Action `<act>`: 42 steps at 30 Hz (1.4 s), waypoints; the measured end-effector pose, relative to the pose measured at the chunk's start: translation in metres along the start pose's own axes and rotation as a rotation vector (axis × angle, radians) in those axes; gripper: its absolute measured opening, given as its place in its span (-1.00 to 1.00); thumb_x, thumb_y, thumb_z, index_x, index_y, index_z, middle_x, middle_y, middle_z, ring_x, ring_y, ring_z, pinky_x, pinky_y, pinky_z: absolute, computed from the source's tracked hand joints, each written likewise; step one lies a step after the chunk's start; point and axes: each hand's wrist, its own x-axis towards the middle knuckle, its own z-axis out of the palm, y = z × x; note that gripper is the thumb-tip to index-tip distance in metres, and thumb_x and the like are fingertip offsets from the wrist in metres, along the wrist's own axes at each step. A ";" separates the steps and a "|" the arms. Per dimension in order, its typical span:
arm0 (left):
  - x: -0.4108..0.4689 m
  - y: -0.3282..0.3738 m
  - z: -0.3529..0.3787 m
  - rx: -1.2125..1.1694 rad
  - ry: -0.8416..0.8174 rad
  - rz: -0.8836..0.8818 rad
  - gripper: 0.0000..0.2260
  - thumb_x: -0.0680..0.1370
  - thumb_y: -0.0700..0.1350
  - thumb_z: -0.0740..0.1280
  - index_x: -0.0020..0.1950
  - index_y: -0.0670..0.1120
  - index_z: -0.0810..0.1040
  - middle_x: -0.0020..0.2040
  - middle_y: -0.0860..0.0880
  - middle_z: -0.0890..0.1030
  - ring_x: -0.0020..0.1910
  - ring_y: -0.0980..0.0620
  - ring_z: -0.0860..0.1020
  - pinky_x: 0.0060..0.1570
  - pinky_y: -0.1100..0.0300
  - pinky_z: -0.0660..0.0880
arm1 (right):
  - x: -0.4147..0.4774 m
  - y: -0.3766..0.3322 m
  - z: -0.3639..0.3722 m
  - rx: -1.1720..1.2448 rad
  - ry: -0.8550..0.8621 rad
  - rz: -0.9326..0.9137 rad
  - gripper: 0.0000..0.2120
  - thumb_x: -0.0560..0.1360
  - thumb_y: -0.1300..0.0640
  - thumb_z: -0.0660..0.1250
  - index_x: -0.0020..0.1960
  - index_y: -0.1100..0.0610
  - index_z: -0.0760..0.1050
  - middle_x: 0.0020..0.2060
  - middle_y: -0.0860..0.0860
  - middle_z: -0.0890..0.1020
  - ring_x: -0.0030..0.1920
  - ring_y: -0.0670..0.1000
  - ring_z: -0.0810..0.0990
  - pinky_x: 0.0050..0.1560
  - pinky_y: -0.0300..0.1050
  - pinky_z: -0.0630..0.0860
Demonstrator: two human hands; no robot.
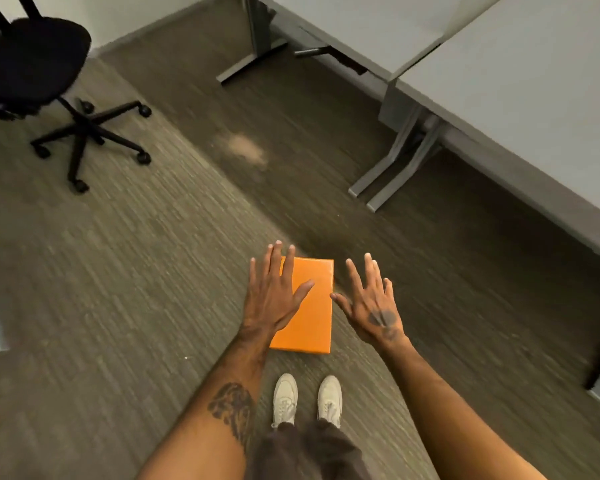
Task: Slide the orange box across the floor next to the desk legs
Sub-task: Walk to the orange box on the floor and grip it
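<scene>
An orange box point(314, 313) lies flat on the carpet just ahead of my white shoes. My left hand point(272, 294) is spread open in front of the box's left half, fingers apart, holding nothing. My right hand point(373, 303) is spread open just right of the box, thumb tip near its right edge. Whether either hand touches the box I cannot tell. Grey desk legs point(392, 168) stand to the upper right, well beyond the box.
Grey desks point(520, 81) run along the right side, with another leg point(253, 46) at the top. A black wheeled office chair point(66, 98) stands at the upper left. A pale stain point(245, 148) marks the carpet between chair and desks.
</scene>
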 end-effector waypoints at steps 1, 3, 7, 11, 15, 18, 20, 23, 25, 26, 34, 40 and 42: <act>0.004 -0.006 0.014 0.002 -0.017 -0.008 -0.27 0.58 0.35 -0.06 0.59 -0.11 0.08 0.59 -0.20 0.16 0.56 -0.19 0.14 0.44 -0.27 0.17 | 0.008 0.002 0.014 -0.004 -0.015 -0.005 -0.22 0.54 -0.42 -0.14 0.61 0.00 -0.06 0.60 0.20 -0.08 0.59 0.22 -0.04 0.49 0.28 0.13; 0.011 -0.018 0.044 -0.007 -0.056 -0.009 -0.27 0.58 0.35 -0.05 0.60 -0.10 0.06 0.59 -0.19 0.15 0.56 -0.19 0.15 0.43 -0.25 0.21 | 0.021 0.007 0.044 -0.012 -0.043 -0.016 -0.22 0.53 -0.43 -0.16 0.60 0.00 -0.03 0.60 0.21 -0.05 0.58 0.23 -0.01 0.48 0.29 0.16; 0.030 -0.043 0.116 -0.026 -0.110 -0.017 -0.26 0.57 0.35 -0.05 0.60 -0.10 0.04 0.60 -0.19 0.12 0.56 -0.19 0.14 0.43 -0.26 0.22 | 0.048 0.020 0.109 -0.017 -0.074 -0.028 -0.22 0.53 -0.42 -0.14 0.60 0.03 0.03 0.59 0.23 0.00 0.58 0.24 0.03 0.45 0.29 0.16; 0.047 -0.068 0.196 -0.008 -0.150 -0.028 -0.26 0.58 0.35 -0.09 0.60 -0.10 -0.03 0.62 -0.18 0.05 0.57 -0.17 0.09 0.47 -0.23 0.17 | 0.074 0.037 0.188 -0.013 -0.109 -0.012 -0.24 0.55 -0.40 -0.09 0.59 0.02 -0.01 0.59 0.22 -0.01 0.58 0.23 0.04 0.46 0.29 0.17; 0.063 -0.092 0.277 0.021 -0.205 0.002 -0.28 0.59 0.34 -0.07 0.61 -0.09 -0.04 0.62 -0.17 0.01 0.58 -0.16 0.06 0.47 -0.21 0.16 | 0.100 0.056 0.273 -0.006 -0.137 0.012 -0.24 0.54 -0.40 -0.10 0.59 0.03 -0.01 0.59 0.23 0.03 0.57 0.25 0.08 0.44 0.29 0.20; 0.069 -0.111 0.342 0.020 -0.299 0.044 -0.28 0.60 0.30 0.00 0.61 -0.08 -0.09 0.63 -0.15 -0.08 0.59 -0.14 -0.02 0.47 -0.20 0.16 | 0.113 0.072 0.333 -0.019 -0.180 0.015 -0.25 0.56 -0.38 -0.08 0.60 0.03 -0.06 0.59 0.23 0.00 0.57 0.24 0.03 0.46 0.26 0.14; 0.071 -0.123 0.383 0.022 -0.353 0.045 -0.28 0.60 0.29 0.01 0.61 -0.09 -0.09 0.63 -0.15 -0.10 0.59 -0.15 -0.03 0.46 -0.20 0.19 | 0.118 0.086 0.367 -0.020 -0.209 0.015 -0.26 0.57 -0.36 -0.05 0.60 0.02 -0.09 0.59 0.23 -0.03 0.58 0.23 0.00 0.48 0.23 0.11; 0.068 -0.140 0.439 0.001 -0.428 0.010 -0.28 0.61 0.28 0.02 0.61 -0.09 -0.11 0.63 -0.16 -0.12 0.59 -0.17 -0.04 0.46 -0.19 0.18 | 0.124 0.102 0.413 -0.020 -0.268 0.010 -0.26 0.58 -0.36 -0.04 0.60 0.01 -0.13 0.60 0.22 -0.07 0.58 0.23 -0.02 0.49 0.23 0.10; 0.065 -0.148 0.471 -0.033 -0.470 -0.044 -0.27 0.61 0.28 0.04 0.61 -0.09 -0.12 0.63 -0.17 -0.11 0.59 -0.19 -0.04 0.48 -0.18 0.14 | 0.126 0.111 0.441 -0.022 -0.294 0.018 -0.26 0.58 -0.36 -0.04 0.60 0.01 -0.14 0.60 0.21 -0.08 0.58 0.23 -0.02 0.48 0.21 0.12; 0.063 -0.151 0.486 -0.057 -0.481 -0.083 -0.28 0.61 0.27 0.06 0.61 -0.08 -0.11 0.63 -0.17 -0.10 0.58 -0.19 -0.04 0.48 -0.17 0.13 | 0.127 0.114 0.454 -0.018 -0.298 0.024 -0.25 0.58 -0.36 -0.04 0.60 0.01 -0.14 0.60 0.21 -0.08 0.58 0.22 -0.01 0.48 0.21 0.14; 0.048 -0.154 0.563 -0.317 -0.490 -0.259 -0.18 0.58 0.23 0.22 0.61 -0.07 -0.18 0.63 -0.17 -0.12 0.58 -0.22 0.00 0.45 -0.16 0.19 | 0.144 0.120 0.532 0.161 -0.292 0.181 -0.17 0.53 -0.37 0.08 0.60 0.03 -0.15 0.60 0.19 -0.07 0.54 0.28 0.13 0.39 0.26 0.34; 0.048 -0.163 0.593 -0.722 -0.401 -0.591 -0.02 0.50 0.07 0.44 0.59 0.00 -0.28 0.62 -0.12 0.04 0.52 -0.19 0.20 0.39 -0.11 0.29 | 0.156 0.118 0.560 0.668 -0.278 0.596 0.06 0.42 -0.23 0.43 0.59 0.05 -0.21 0.53 0.16 0.25 0.44 0.27 0.34 0.37 0.18 0.36; 0.047 -0.169 0.600 -0.836 -0.491 -0.671 0.01 0.48 0.08 0.46 0.58 0.06 -0.28 0.58 -0.12 0.21 0.45 -0.21 0.32 0.35 -0.15 0.37 | 0.158 0.123 0.567 0.779 -0.349 0.684 0.01 0.35 -0.26 0.48 0.57 0.06 0.02 0.42 0.11 0.44 0.36 0.24 0.45 0.32 0.20 0.43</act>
